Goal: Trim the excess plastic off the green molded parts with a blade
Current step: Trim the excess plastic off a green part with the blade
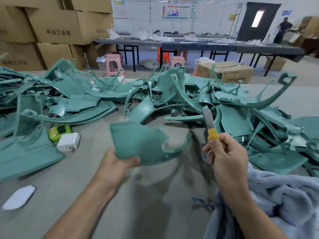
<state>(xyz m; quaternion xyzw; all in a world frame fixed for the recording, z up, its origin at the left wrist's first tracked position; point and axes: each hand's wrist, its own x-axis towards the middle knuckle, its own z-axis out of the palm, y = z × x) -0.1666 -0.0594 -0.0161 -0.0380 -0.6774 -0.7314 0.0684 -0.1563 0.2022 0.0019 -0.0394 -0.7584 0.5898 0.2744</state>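
Flat green moulded plastic panel point(138, 140) held up left of an upright blade, close but apart.

The left hand point(119, 161) grips the panel by its lower left corner, thumb curled over the face, holding it above the grey table point(72, 187). Its long axis runs left to right and ends in a thin curved prong point(188, 138) pointing toward the right hand point(226, 152). That hand's fingers are clenched round the yellow-wrapped handle of a flat steel blade point(208, 118), tip up, near the prong. I'd judge the prong end meets the edge first.
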